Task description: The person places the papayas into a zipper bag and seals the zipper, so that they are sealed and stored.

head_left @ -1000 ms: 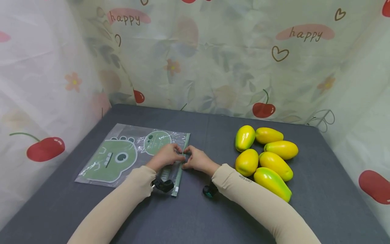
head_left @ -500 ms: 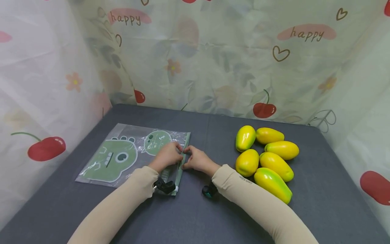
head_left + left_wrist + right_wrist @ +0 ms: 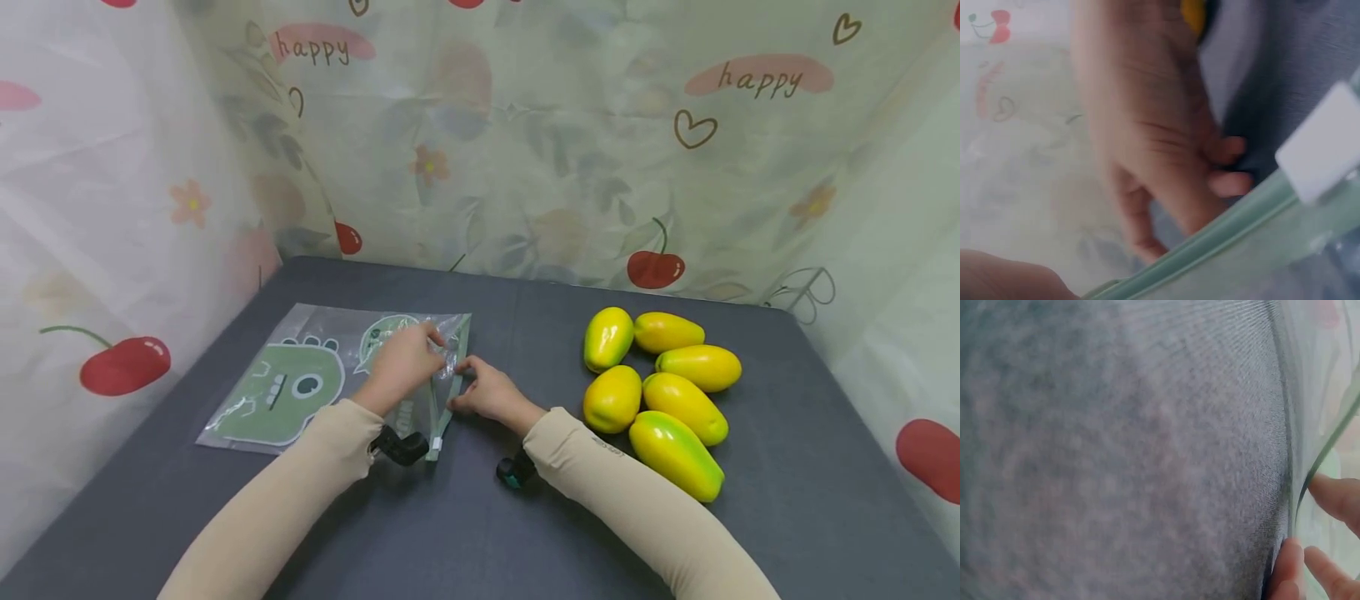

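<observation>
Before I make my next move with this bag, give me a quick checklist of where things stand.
1. Bag resting on the table: ok.
2. White slider at the near end of the zip strip: ok.
3. Right hand at the strip: ok, fingertips meet it.
4. Left hand gripping the film: cannot tell.
5. Bag mouth fully parted: cannot tell.
6. Yellow fruits clear of the bag: ok, all six lie to its right.
</observation>
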### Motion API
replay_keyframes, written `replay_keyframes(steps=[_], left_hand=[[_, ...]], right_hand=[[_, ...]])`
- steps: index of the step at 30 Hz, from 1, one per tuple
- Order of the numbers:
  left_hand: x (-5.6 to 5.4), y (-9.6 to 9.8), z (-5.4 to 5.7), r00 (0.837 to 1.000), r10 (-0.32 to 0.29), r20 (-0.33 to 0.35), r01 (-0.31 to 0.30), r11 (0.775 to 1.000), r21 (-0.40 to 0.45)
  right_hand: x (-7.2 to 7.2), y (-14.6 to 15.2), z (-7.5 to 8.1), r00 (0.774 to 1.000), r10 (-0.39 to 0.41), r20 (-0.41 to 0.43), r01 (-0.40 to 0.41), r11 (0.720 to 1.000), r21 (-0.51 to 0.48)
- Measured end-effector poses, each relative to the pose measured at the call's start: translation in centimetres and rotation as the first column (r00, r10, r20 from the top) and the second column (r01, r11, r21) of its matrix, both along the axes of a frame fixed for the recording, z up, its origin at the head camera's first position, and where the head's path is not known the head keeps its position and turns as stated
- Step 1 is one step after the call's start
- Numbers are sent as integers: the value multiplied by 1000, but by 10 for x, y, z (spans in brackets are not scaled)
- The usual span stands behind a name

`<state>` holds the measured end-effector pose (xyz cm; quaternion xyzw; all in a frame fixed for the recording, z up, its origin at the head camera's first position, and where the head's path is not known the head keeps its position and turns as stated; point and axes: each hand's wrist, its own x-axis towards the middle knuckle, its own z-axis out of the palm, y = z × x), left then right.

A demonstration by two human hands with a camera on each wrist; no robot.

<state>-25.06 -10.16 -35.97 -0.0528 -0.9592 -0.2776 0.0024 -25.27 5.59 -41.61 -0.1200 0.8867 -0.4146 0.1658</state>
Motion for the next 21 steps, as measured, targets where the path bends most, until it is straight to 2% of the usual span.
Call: replay_keyframes(steps=[3,9,13,21], left_hand=[[2,-2,10,1000,8,-26,-8,1000,7],[8,-5,32,997,21,-70,-15,996,87],[13,-7,45,997,36,-74,-25,989,145],[18,-12,60,991,72,-114,-40,965,258]], right_hand=[[0,1,-1,1000,-15,17,15,1000,-18],[1,6,1,996,-56,73,62,994,-87],[1,12,0,990,-83,113,99,984,-147],[-2,33,5,982,-123,141,153,962,-228]])
